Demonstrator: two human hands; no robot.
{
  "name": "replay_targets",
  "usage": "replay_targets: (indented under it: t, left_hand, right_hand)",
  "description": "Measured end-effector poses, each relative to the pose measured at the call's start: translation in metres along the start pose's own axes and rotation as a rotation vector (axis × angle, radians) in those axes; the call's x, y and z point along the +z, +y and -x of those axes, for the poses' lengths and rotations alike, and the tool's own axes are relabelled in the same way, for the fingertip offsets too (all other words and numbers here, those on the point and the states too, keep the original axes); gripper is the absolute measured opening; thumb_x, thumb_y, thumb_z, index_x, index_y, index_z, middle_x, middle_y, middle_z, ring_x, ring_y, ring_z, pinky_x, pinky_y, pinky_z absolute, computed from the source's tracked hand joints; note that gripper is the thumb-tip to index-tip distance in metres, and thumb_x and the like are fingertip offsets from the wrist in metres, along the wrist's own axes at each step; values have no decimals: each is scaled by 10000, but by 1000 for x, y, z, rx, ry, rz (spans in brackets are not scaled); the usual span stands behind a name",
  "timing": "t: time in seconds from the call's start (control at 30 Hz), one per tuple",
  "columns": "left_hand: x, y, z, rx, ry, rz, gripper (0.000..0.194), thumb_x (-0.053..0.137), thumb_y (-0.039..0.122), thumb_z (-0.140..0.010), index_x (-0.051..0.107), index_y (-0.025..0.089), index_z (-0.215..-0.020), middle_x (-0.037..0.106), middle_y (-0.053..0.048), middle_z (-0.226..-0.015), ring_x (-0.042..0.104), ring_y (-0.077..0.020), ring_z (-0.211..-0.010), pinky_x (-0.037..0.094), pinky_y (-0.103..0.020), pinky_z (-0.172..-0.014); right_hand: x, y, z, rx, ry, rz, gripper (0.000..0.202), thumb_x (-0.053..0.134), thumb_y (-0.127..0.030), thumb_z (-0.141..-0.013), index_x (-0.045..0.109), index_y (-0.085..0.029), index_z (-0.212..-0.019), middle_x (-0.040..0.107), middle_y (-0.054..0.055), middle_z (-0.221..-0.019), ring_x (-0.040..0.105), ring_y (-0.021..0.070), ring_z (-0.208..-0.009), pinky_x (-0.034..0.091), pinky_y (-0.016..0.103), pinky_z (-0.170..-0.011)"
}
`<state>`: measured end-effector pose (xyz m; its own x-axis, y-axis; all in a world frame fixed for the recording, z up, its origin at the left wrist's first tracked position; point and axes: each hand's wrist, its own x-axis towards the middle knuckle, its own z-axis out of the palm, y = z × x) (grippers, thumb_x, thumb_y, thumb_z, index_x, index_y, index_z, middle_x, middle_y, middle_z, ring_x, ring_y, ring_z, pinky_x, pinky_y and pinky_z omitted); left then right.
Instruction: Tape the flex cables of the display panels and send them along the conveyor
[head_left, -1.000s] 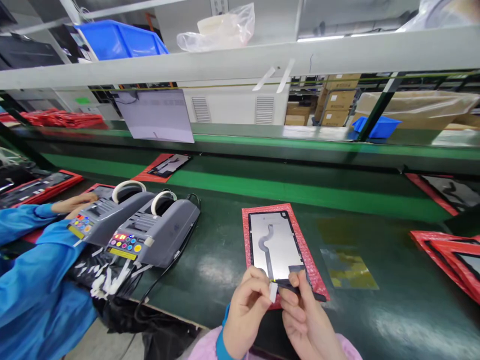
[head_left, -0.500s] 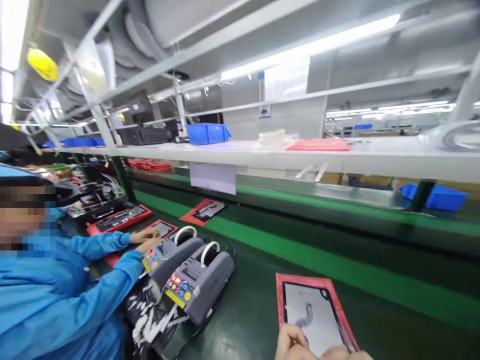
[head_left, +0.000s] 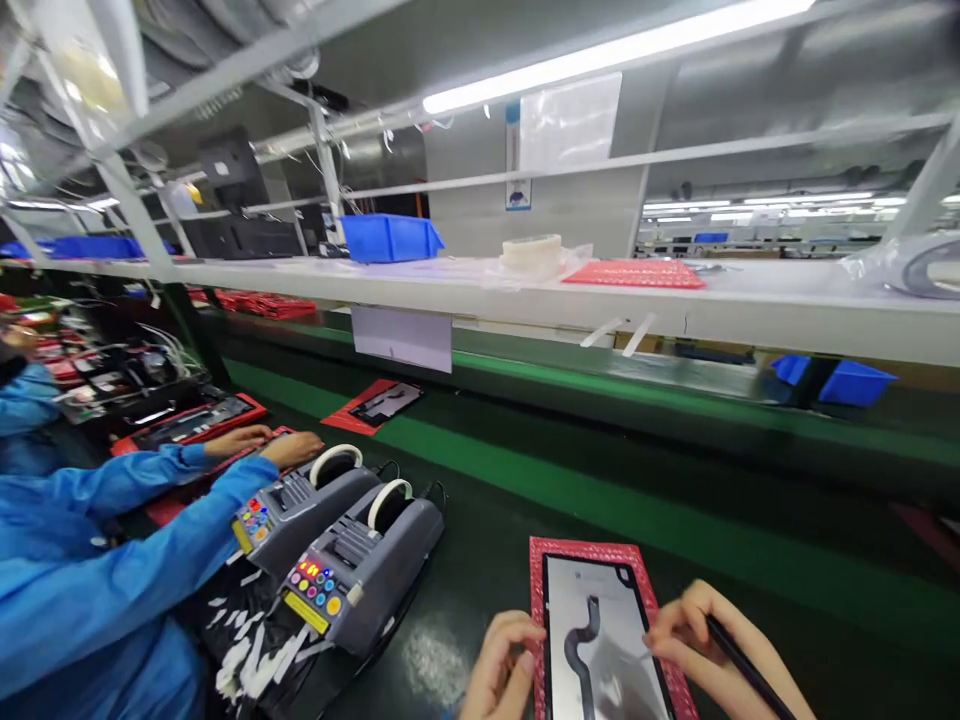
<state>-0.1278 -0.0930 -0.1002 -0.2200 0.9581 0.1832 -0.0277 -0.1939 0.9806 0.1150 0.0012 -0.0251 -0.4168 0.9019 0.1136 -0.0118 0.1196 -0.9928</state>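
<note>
A flat panel (head_left: 607, 660) with a black border, a grey face and a dark curved ribbon cable (head_left: 579, 645) lies on a red bubble-wrap sheet (head_left: 585, 546) at the lower right. My left hand (head_left: 504, 665) is at the left edge of the sheet, fingers curled and fingertips touching it; whether anything is pinched there is unclear. At the panel's right edge, my right hand (head_left: 709, 640) has thumb and fingers pinched together. A thin black pen-like tool (head_left: 746, 665) runs through this hand, its tip hidden. The panel's lower end is cut off by the frame.
Two grey tape dispensers (head_left: 367, 560) stand left of the panel, with white tape scraps (head_left: 251, 645) beside them. A co-worker's blue sleeves (head_left: 142, 560) reach in behind. Another panel (head_left: 386, 402) lies farther back. A white shelf (head_left: 480, 290) holds a blue bin (head_left: 390, 238) above the bench.
The view has shifted slightly. My hands, low at the panel's near end before, are now apart at its left and right edges. The black tool has come into view in my right hand.
</note>
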Motion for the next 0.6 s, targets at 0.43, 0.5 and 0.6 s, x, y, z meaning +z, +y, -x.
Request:
replay_targets:
  t: [0.43,0.5,0.6]
  left_hand:
    - [-21,-18,-4,10,-96,-364,257,467,224,-1018,720,257,-1051,665,-72,-1075,626,-217,-1045,482,-362,-970]
    - [-17,-18,-7,102,-188,-490,315,443,141,-1003,708,272,-1114,662,-65,-1109,615,-211,-1064,487,-361,-959]
    - [-13,-18,-11,200,-261,-635,380,444,75,-975,683,280,-1187,651,-62,-1164,586,-218,-1113,485,-385,-977]
  right_hand:
    - [5,56,-24,321,-258,-30,453,778,-472,-850,379,-262,-813,714,44,-944,676,219,-918,509,355,-820]
    - [12,64,-26,341,-288,-34,462,781,-493,-846,382,-260,-811,723,48,-963,676,207,-890,510,355,-820]
    - [26,79,-28,351,-314,-45,461,785,-511,-838,401,-258,-818,724,47,-966,670,190,-839,502,340,-781]
